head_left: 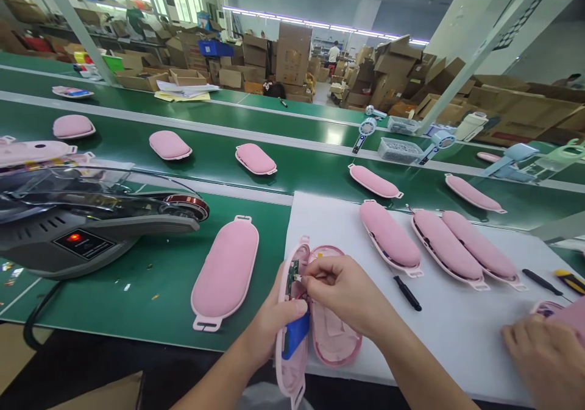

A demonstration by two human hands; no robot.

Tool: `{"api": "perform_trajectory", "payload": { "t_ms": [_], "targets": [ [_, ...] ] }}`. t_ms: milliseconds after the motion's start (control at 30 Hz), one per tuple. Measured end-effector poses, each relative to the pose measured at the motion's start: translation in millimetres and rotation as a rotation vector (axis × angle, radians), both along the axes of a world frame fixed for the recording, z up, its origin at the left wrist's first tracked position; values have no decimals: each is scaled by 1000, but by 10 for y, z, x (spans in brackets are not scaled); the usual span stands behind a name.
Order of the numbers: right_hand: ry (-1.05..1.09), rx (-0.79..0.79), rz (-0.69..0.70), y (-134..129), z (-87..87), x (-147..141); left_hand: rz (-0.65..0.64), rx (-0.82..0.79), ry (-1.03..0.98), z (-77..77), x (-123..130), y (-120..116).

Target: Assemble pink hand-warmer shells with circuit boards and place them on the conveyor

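My left hand point(269, 321) is closed around one half of an opened pink oval case point(292, 370), tilted up on its edge. Inside that half are a green circuit board point(291, 276) and a blue battery point(297, 335), with thin wires close by. The fingers of my right hand point(336, 285) pinch a small white connector point(298, 278) at the board; its details are partly hidden. Beside and under my right hand lies the other pink half point(336, 337), hollow side up, on the white mat point(365, 361). Left of my hands rests a closed pink case point(226, 270).
A grey machine point(91, 233) with a red light stands left. Several pink cases point(388, 236) lie rightward and along the green belt point(315, 172). A black screwdriver point(407, 293) lies on the mat. Another person's hand point(543, 355) holds a pink piece at lower right.
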State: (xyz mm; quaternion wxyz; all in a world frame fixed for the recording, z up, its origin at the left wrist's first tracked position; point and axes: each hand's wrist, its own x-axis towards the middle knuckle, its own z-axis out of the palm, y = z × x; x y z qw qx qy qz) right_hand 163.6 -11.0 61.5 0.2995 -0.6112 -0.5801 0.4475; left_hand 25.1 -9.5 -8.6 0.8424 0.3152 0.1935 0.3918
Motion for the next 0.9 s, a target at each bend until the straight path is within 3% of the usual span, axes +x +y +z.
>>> {"api": "perform_trajectory", "payload": {
  "t_ms": [267,633,800,833,900],
  "targets": [
    [-236,90,-45,-56,88,-51,74,2,10,72,65,-11],
    [-159,104,-78,-95,-50,-116,12,79,146,143,15,10],
    [-152,117,-73,-100,-51,-82,17,14,71,94,4,61],
    [-147,128,-113,-126,-68,-27,1,-19,39,83,3,70],
    [-257,199,-335,-210,-162,159,-43,-110,-5,63,-4,84]
  ]
}}
